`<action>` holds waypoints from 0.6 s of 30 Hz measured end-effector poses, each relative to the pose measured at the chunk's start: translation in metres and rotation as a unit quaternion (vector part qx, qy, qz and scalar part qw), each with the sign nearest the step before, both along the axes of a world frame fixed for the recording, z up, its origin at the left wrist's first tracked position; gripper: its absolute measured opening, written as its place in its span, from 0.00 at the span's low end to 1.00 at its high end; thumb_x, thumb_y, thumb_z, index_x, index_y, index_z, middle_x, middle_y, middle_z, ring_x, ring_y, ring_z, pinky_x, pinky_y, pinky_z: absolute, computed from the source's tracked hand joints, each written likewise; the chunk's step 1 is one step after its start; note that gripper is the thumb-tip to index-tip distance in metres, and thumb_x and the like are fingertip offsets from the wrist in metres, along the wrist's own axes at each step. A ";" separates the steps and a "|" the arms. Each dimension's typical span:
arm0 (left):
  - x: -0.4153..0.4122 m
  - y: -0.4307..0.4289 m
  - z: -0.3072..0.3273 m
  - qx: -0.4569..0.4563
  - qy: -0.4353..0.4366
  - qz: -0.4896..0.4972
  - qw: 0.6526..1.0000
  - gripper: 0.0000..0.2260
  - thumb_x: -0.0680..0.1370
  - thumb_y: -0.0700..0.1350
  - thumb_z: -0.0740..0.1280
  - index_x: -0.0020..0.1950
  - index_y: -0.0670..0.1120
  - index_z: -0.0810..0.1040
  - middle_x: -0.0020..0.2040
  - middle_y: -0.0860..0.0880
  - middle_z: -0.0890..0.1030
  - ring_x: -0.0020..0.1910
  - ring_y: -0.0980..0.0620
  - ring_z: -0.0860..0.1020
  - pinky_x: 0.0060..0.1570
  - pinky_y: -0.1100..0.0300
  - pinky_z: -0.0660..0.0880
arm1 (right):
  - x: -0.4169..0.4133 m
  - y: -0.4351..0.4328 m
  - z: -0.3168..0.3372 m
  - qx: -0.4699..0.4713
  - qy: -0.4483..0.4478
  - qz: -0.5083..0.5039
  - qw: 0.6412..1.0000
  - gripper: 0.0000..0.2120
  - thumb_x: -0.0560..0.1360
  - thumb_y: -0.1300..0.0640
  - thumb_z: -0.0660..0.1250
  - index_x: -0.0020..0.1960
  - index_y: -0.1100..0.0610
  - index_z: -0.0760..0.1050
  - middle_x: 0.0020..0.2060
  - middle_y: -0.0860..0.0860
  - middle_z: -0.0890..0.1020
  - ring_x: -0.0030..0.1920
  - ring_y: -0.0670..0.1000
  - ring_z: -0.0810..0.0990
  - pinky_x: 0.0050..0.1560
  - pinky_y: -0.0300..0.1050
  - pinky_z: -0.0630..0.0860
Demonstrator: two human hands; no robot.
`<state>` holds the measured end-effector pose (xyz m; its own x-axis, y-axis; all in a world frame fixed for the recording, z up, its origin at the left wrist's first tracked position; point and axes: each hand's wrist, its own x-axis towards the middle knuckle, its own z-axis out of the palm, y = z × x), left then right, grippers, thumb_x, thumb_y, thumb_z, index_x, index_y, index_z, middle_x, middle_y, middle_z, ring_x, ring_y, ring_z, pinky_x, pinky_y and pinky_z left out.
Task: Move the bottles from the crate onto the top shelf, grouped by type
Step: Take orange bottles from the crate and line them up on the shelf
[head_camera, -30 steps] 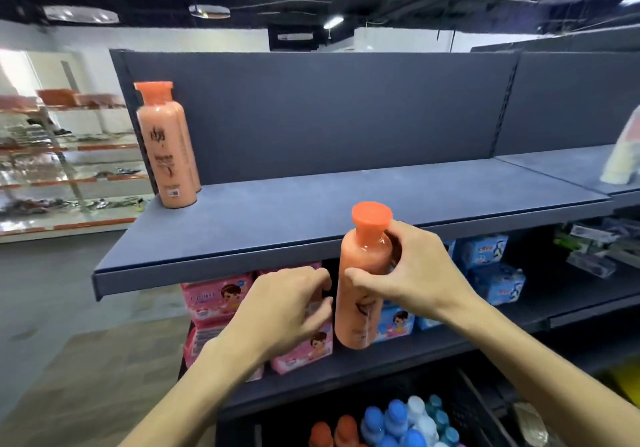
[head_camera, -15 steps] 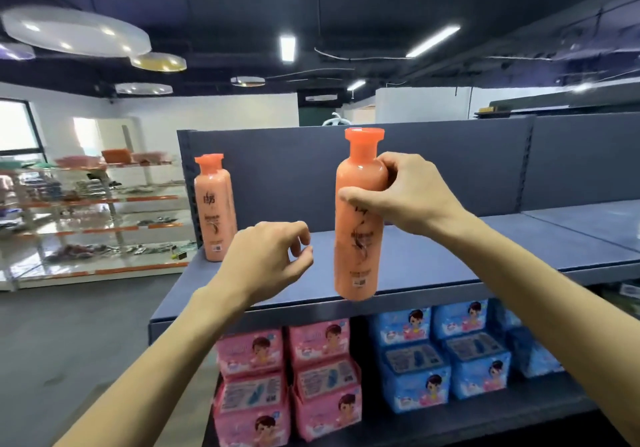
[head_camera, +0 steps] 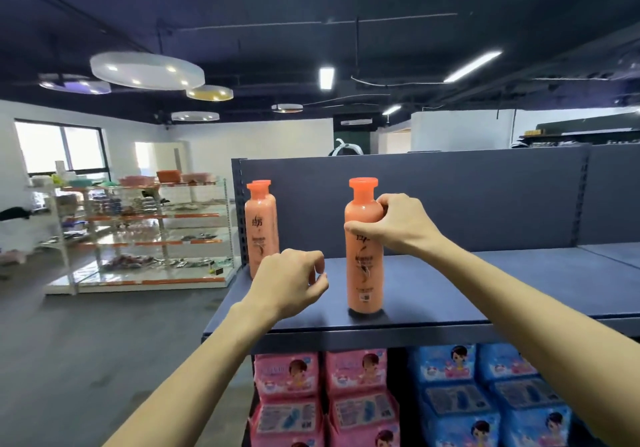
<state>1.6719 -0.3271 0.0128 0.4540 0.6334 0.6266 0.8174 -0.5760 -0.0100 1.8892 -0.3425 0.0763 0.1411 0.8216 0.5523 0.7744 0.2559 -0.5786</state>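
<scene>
Right hand point(head_camera: 398, 225) clamps round the shoulder of the orange bottle point(head_camera: 365, 273), which stands upright near the front edge of the matte dark top shelf point(head_camera: 485, 290), flared cap point(head_camera: 363, 185) pointing straight up. It's glossy plastic with dark Chinese lettering too small to read and a barcode patch low down. Left hand point(head_camera: 291, 284) hovers just beside it, fingers curled in, holding nothing. Two matching bottles point(head_camera: 261, 232) stand upright at the rear left corner.
</scene>
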 end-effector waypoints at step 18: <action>-0.016 0.024 -0.030 -0.012 0.012 0.016 1.000 0.06 0.74 0.52 0.62 0.45 0.52 0.76 0.39 0.55 0.82 0.41 0.51 0.78 0.38 0.58 0.74 | -0.013 0.002 -0.059 -0.029 0.012 0.026 0.999 0.20 0.65 0.38 0.77 0.48 0.48 0.76 0.42 0.40 0.81 0.42 0.37 0.78 0.34 0.30 0.69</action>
<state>1.6561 -0.3028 -0.0174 0.4482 0.6624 0.6004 0.8351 -0.5498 -0.0169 1.8759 -0.3402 0.0174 0.1103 0.8591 0.4997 0.7462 0.2605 -0.6126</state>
